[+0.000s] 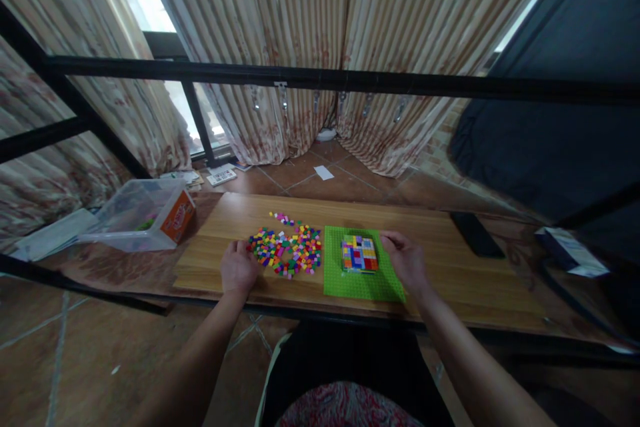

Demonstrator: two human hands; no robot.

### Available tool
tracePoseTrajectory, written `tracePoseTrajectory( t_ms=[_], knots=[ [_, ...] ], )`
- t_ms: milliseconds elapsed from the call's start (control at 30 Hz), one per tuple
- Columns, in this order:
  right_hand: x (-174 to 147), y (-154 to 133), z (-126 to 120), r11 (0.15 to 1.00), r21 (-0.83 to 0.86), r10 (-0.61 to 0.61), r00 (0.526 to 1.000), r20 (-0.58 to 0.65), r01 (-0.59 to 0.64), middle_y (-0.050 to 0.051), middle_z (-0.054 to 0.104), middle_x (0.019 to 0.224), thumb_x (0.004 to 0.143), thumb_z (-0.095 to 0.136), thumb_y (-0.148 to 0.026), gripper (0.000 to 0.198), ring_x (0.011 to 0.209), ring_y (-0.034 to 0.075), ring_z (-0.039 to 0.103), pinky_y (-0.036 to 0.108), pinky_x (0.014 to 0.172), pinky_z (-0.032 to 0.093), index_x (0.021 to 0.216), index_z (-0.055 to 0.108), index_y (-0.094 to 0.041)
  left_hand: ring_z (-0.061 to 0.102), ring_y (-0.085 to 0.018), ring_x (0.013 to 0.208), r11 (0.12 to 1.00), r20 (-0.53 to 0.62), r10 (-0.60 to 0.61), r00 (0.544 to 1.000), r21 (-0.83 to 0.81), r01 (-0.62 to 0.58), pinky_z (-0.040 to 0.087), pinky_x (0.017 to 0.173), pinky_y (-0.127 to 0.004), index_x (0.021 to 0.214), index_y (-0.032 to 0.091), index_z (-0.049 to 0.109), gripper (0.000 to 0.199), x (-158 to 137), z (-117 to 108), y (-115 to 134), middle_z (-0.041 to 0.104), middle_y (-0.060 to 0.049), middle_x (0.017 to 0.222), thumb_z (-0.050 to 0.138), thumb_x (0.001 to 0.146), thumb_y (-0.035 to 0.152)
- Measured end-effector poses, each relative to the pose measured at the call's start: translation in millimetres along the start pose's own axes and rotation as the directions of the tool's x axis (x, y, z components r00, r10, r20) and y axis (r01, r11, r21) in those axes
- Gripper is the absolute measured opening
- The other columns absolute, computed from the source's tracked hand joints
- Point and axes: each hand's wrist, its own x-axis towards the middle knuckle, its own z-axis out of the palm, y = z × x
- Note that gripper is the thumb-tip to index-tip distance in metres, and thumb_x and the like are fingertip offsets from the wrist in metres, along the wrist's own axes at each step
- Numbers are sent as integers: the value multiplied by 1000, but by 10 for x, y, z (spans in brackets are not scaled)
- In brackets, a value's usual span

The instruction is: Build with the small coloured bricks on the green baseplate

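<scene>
Small bricks in many colours lie in a loose pile (283, 250) on the wooden board. My left hand (239, 268) rests at the pile's left edge, its fingers curled in against the nearest bricks. Whether a brick is between them is hidden. Right of the pile lies a green baseplate (335, 283), with a block of multicoloured bricks (359, 253) built up near its middle. My right hand (404, 257) is over the baseplate's right side, just beside that block and apart from it. Its thumb and fingers are pinched together; anything in them is too small to make out.
A clear plastic box (135, 217) with an orange label stands left of the wooden board (465, 287). A black phone (477, 235) lies toward the board's right end, and a small carton (573, 251) sits farther right. A dark metal rail (320, 77) crosses behind the table.
</scene>
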Motion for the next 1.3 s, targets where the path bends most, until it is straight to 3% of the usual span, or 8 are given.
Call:
tracePoseTrajectory(
  t_ms=[67,167,333,433,767,1100,1300],
  knots=[
    [-219,-85,17,1000,25,10,1000,5,-10,10,74,91,80,58,-41,27,84,24,67,39,80,52,86,72,-18,58,-24,85,1000,4,-6,1000,2,6,45,75,-35,91,15,62,20,-1,-4,5,59,-11,91,45,80,13],
    [-540,-236,125,999,40,-32,991,130,27,8,72,94,84,56,-41,25,88,23,66,37,80,51,88,71,-21,58,-24,86,1000,15,-5,1000,-4,5,45,75,-35,92,15,62,20,-7,-16,17,60,-11,92,45,81,13],
    [-879,-445,410,993,-17,-105,921,376,120,6,69,92,89,50,-31,21,87,21,65,36,79,49,91,70,-24,58,-24,88,1000,17,-8,1000,-8,8,45,77,-34,91,15,61,19,-16,-25,23,60,-12,92,45,81,11],
    [-956,-496,588,987,-45,-120,884,452,157,6,69,91,89,49,-25,20,86,21,65,36,79,49,92,69,-23,58,-24,87,1000,24,-14,1000,-10,14,45,77,-34,92,15,60,18,-23,-26,23,60,-11,93,46,82,11],
    [-854,-579,1156,949,-118,-176,801,572,293,5,66,93,87,52,-17,18,90,20,61,32,82,46,94,68,-21,58,-23,87,996,20,8,1000,-90,-6,46,80,-33,90,16,59,18,-50,-20,11,60,-11,89,45,81,8],
    [-485,-800,1680,829,-361,-160,800,579,427,8,62,98,88,54,-22,18,100,21,55,30,91,38,96,70,-20,57,-22,84,985,-24,45,999,-164,-48,47,78,-33,86,17,59,20,-66,-2,0,60,-9,86,46,74,6],
    [-427,-788,1801,752,-426,-150,760,632,503,10,61,100,85,58,-26,15,101,23,53,31,92,37,91,70,-19,57,-22,83,979,-31,50,998,-195,-55,46,77,-33,84,17,59,20,-65,10,-18,59,-8,85,47,73,7]
  ],
)
